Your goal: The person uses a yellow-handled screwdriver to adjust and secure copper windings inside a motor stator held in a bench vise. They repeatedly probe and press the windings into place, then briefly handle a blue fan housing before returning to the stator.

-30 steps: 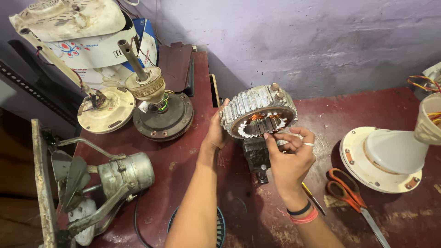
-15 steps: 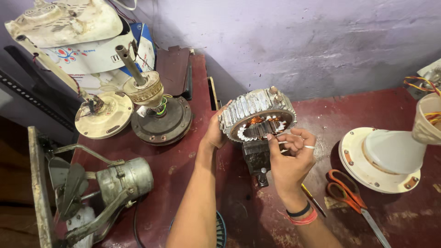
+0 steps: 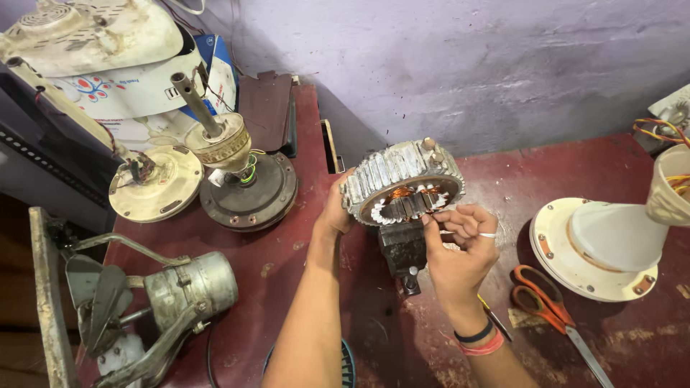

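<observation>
My left hand (image 3: 336,208) clamps the rim of the motor stator (image 3: 402,181), tilting it up on edge above a small dark vise (image 3: 404,248) at desk centre. My right hand (image 3: 460,248) pinches fingertips together at the stator's open face, by the copper windings; can't tell what's between them. Ring on one finger, bands on that wrist. Orange-handled scissors (image 3: 550,305) lie on the red desk (image 3: 287,266) just right of my wrist. White fan base (image 3: 600,248) further right. Left of the stator: rotor with upright shaft (image 3: 230,162) on a round dark housing, cream disc (image 3: 154,183) beside it, grey metal motor (image 3: 190,284) near the front-left edge.
</observation>
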